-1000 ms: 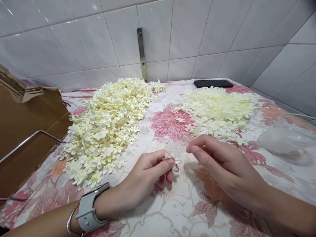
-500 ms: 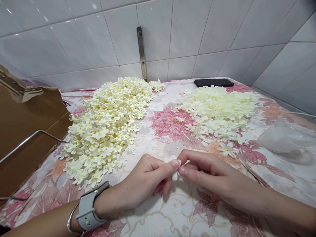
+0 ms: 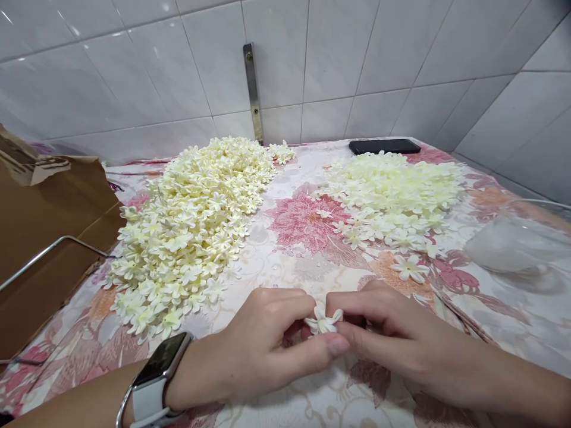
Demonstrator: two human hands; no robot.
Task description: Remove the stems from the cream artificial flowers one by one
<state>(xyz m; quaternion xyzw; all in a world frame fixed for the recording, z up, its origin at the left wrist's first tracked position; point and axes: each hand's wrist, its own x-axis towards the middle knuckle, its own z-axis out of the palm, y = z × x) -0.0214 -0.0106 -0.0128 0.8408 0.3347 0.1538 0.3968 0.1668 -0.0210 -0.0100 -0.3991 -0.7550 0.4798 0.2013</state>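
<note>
Pinching one white artificial flower between them, the left hand and right hand seem mid-piece. The fuller blossom heap looks finished; the flatter blossom pile apparently remains.

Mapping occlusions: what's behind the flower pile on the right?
A black phone lies behind the flower pile, on the floral tablecloth, with the tiled wall beyond. Cloth covered by the pile cannot be seen, nor whether anything else lies there.

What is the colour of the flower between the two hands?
The flower is creamy white; the head view shows it best.
</note>
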